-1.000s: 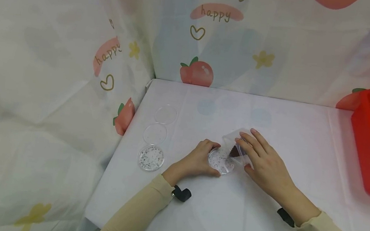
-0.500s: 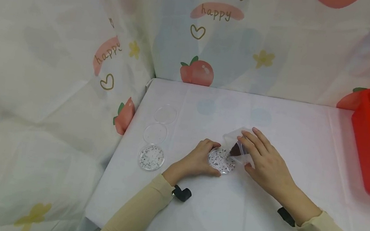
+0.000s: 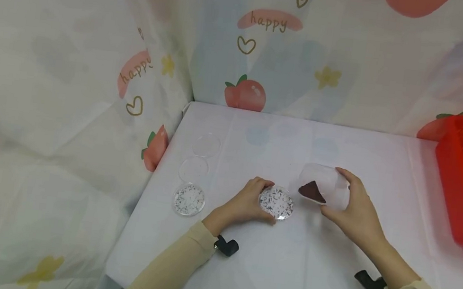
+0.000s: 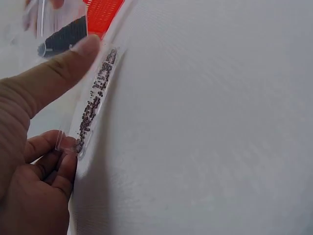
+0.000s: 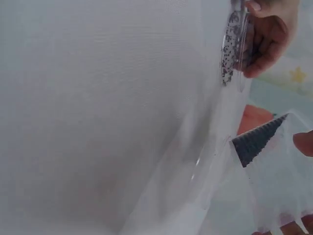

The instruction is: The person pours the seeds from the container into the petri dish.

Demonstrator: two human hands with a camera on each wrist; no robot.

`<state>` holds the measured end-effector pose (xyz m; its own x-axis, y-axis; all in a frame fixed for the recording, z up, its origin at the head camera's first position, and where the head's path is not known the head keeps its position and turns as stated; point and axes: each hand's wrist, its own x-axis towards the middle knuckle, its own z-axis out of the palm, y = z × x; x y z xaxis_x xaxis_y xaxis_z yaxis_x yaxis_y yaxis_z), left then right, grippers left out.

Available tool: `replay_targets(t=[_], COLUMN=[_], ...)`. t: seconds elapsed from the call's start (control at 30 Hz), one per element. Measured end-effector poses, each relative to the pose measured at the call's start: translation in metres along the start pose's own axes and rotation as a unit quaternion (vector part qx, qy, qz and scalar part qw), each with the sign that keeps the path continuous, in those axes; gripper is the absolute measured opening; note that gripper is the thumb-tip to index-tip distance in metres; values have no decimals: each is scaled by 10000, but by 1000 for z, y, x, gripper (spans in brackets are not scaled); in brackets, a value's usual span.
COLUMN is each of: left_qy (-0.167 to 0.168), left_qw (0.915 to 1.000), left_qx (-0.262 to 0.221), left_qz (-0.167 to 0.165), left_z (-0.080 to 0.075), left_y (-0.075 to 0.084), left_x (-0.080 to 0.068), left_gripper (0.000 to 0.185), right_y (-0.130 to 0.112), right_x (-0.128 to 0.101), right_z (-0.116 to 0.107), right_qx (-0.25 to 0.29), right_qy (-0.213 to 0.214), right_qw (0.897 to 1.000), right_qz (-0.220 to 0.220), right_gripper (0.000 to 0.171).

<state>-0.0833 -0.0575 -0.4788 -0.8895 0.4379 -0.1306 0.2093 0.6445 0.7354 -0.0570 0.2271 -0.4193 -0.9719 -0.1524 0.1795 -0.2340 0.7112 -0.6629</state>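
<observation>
In the head view my left hand (image 3: 246, 202) holds a clear petri dish (image 3: 277, 202) by its edge, thumb on the near side and fingers on the far side. Dark granules are scattered over the dish floor, also visible side-on in the left wrist view. To the right, my right hand (image 3: 361, 214) grips a clear plastic container (image 3: 331, 175), tilted on its side with its mouth toward the dish. A dark brown heap of granules (image 3: 313, 192) lies in its lower corner. The right wrist view shows the container (image 5: 276, 181) apart from the dish (image 5: 232, 49).
Left of the hands, a second petri dish (image 3: 189, 199) with dark granules lies on the white tablecloth (image 3: 251, 271). Two clear round lids (image 3: 194, 169) are lined up behind it. A red plastic basket (image 3: 462, 190) stands at the right edge, and a printed curtain (image 3: 266, 62) hangs behind.
My right hand has drawn the container right, away from over the dish, and turned so its palm side grips the container's right end. The left hand stays on the dish.
</observation>
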Motion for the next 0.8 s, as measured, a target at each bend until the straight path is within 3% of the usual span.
replay_targets(t=[0.13, 0.3, 0.4, 0.57, 0.67, 0.73, 0.8], left_qy=[56, 372, 809, 1829, 2597, 3031, 3299], left_qw=[9984, 9862, 9697, 9300, 8995, 8888, 8804], left_qx=[-538, -1579, -2297, -3184, -3463, -3271, -3043], left_qz=[-173, -323, -194, -178, -593, -1058, -1530], left_z=[1, -16, -42, -99, -130, -145, -155], left_y=[-3, -15, -28, -62, -87, -102, -114], left_x=[-2, -9, -18, -39, -55, -64, -71], left_gripper=[100, 83, 64, 41, 35, 34, 33], right_y=[29, 58, 71, 85, 90, 92, 93], right_x=[-10, -20, -22, -21, -21, -21, -21], right_z=[-12, -18, -19, -24, -26, -26, -27], right_qx=[883, 1996, 2419, 2799, 3058, 3109, 3001], right_qy=[-61, -24, 289, 703, 814, 820, 784], right_qw=[9917, 9633, 9496, 9337, 9230, 9202, 9239], right_qz=[934, 1797, 1974, 2120, 2189, 2233, 2239], right_gripper=[101, 88, 83, 83, 84, 87, 91])
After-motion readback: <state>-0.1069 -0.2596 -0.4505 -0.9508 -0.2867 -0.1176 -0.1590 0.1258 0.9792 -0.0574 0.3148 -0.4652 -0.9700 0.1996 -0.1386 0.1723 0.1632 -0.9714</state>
